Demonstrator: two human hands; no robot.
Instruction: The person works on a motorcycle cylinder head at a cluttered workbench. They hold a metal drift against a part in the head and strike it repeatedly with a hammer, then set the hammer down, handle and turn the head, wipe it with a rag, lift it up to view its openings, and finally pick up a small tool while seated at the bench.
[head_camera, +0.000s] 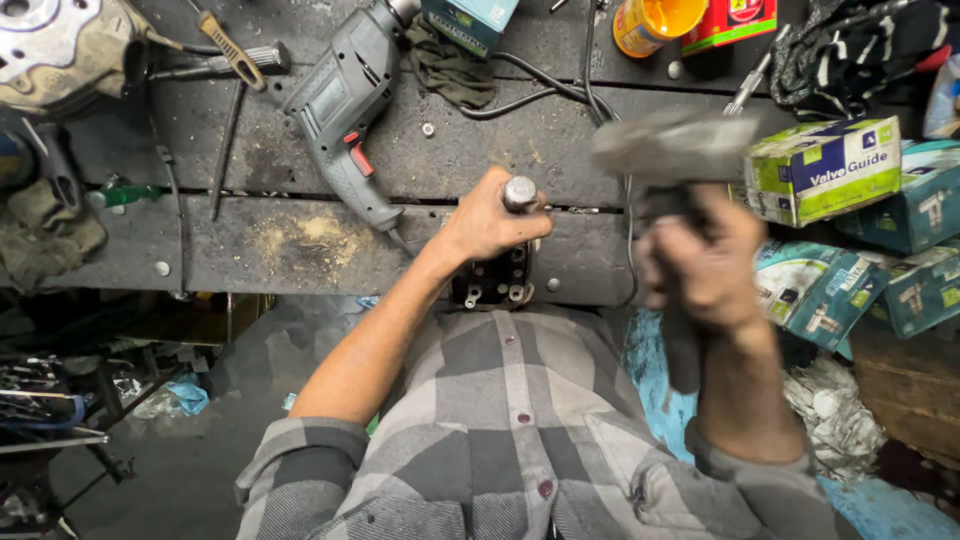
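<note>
My left hand (487, 222) is closed around a short metal rod or punch (519, 192), held upright over a dark metal engine part (492, 283) at the near edge of the workbench. Raised to the right, my right hand (705, 265) grips the handle of a hammer. Its grey head (672, 148) is blurred by motion, up and to the right of the punch. Only the rounded top of the punch shows above my fingers.
A grey electric drill (345, 105) lies on the dark wooden bench (250, 240) with its cable running right. Small cardboard boxes (825, 168) are stacked at the right. A screwdriver (228, 48), rags, an orange container (655, 22) and a metal casting (60, 45) lie behind.
</note>
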